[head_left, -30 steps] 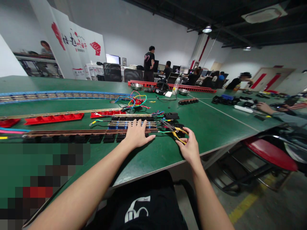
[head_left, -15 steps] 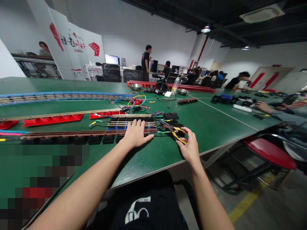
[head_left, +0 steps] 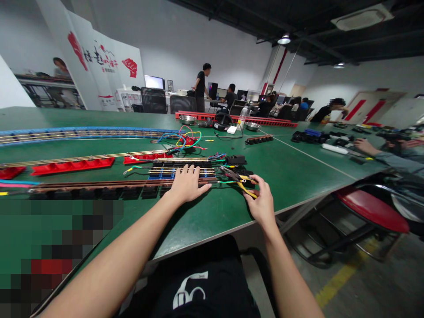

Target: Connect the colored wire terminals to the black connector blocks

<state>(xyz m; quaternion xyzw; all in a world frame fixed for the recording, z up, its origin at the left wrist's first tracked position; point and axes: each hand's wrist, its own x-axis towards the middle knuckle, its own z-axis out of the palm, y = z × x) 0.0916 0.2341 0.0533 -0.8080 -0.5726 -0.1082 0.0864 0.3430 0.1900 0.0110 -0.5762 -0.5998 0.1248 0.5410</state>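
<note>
My left hand (head_left: 187, 185) lies flat with its fingers spread across the parallel metal rails of a track assembly. Under it run a strip with brown rails on black supports (head_left: 99, 184) and a shorter strip with brass-coloured rails on blue and black supports (head_left: 160, 172). My right hand (head_left: 263, 201) is closed on the yellow handles of pliers (head_left: 245, 189). The dark jaws point left, at the wires by the strips' right end; exactly what lies between them is too small to tell. A green lead with a ring terminal (head_left: 132, 168) sticks out at the short strip's left end.
Red supports (head_left: 74, 165) and a long blue track (head_left: 82, 134) lie at left. Beyond my hands are tangled coloured wires (head_left: 190, 140), metal bowls (head_left: 187, 119), a bottle (head_left: 243, 118) and a long red strip (head_left: 274, 122). Another person's hand (head_left: 364, 146) is at right, above a red stool (head_left: 372, 207).
My hands and the pliers stay almost where they were. In the background, the standing person has shifted posture, with the arms now held differently.
</note>
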